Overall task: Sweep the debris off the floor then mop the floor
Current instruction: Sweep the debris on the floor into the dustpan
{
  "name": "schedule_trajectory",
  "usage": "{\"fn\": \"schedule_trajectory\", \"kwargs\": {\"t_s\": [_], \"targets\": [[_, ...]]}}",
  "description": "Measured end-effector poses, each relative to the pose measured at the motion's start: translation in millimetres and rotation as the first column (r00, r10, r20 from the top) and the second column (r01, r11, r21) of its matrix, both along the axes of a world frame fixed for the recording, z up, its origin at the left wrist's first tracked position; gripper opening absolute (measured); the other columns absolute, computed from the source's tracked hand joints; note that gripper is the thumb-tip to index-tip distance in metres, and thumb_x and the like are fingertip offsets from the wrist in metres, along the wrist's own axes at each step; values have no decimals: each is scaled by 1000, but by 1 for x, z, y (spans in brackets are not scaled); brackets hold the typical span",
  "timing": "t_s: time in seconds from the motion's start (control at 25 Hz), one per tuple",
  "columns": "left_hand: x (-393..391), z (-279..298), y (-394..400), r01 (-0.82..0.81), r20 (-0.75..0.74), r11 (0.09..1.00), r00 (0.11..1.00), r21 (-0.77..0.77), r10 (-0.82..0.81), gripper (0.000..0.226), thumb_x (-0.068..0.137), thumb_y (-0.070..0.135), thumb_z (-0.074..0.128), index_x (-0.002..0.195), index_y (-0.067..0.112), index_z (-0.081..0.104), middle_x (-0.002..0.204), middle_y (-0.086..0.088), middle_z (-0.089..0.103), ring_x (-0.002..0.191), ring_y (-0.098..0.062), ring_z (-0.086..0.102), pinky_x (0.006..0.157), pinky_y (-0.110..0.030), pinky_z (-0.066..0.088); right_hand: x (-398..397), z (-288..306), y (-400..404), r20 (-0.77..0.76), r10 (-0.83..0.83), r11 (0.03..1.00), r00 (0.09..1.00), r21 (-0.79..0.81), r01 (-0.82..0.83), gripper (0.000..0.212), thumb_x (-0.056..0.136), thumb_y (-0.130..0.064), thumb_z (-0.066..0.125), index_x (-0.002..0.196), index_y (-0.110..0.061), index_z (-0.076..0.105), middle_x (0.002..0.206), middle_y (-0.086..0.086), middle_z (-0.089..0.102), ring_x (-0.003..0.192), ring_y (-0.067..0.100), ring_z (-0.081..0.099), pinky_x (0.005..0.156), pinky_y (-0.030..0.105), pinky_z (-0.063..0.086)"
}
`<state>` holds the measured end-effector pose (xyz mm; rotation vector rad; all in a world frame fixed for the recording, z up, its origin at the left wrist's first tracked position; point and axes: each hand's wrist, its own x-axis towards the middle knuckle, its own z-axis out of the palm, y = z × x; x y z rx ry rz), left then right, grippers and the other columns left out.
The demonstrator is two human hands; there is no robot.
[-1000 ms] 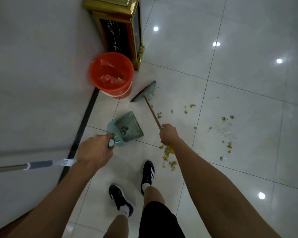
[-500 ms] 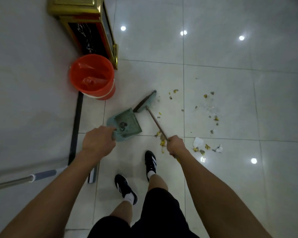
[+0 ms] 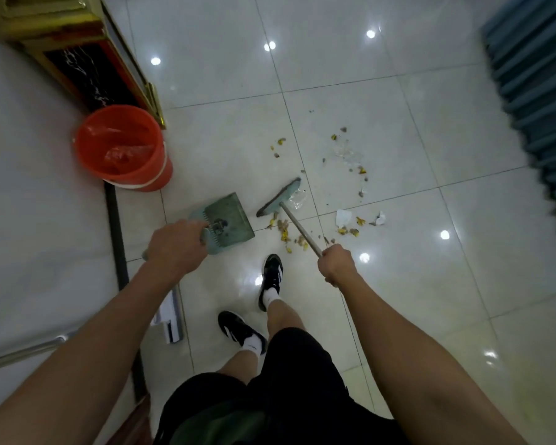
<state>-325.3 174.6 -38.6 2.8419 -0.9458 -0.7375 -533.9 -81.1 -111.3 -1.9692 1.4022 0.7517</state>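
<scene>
A person's left hand (image 3: 177,248) is gripping a dustpan (image 3: 228,221) and the right hand (image 3: 336,264) a broom (image 3: 280,199), with debris (image 3: 284,232) lying on the glossy tiled floor (image 3: 398,284) near an orange bucket (image 3: 122,149).

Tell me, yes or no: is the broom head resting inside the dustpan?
No, the broom head sits on the floor tiles to the right of the dustpan, with a gap between them.

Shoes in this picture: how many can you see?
2, both black with white stripes. One shoe is stepped forward near the dustpan; the other shoe sits behind it, nearer the mop head.
</scene>
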Motion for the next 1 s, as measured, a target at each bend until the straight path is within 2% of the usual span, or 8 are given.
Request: {"fn": "schedule_trajectory", "kwargs": {"t_s": [0.2,0.28,0.44,0.6,0.8,1.0], "targets": [[4,6,3,20,16,1000,1000,10,-20,24,95,29,52,116,26,65,83,-2,57,72,-25,58,68,-35,49,-29,8,-2,53,58,998,997,-31,-56,37,92,-14,49,124,-10,67,104,12,67,80,29,68,73,43,63],[5,9,5,12,27,1000,1000,25,-12,24,95,30,52,116,28,65,84,-2,60,71,-24,56,67,-35,48,-29,7,-8,71,103,994,992,-30,-101,38,93,-15,50,127,-13,66,109,13,68,84,28,67,76,42,62],[-3,15,-8,36,80,996,996,81,-43,19,93,28,53,105,22,67,87,-6,66,73,-28,62,65,-34,47,-14,4,-16,53,234,972,971,6,-234,36,92,-12,50,124,-12,67,102,11,65,83,28,66,77,42,61],[-17,17,-30,42,81,975,995,217,-61,25,91,25,56,114,23,65,99,-7,68,85,-29,67,68,-34,49,-15,-3,-31,-4,349,936,937,49,-348,37,91,-13,49,125,-13,65,93,5,59,78,23,61,68,33,56],[-38,11,-69,86,28,957,995,277,-97,28,91,25,57,118,21,64,104,-7,67,89,-27,66,66,-29,41,-52,-7,-64,-91,362,932,928,37,-360,32,91,-13,50,121,-11,62,101,8,61,80,23,57,70,32,51],[-62,10,-121,141,7,959,989,247,-147,27,90,24,58,116,23,65,109,-10,69,96,-31,66,72,-32,44,-88,-3,-93,-132,329,942,935,-18,-334,24,92,-13,52,115,-11,61,102,7,62,83,24,61,71,33,53]]}}
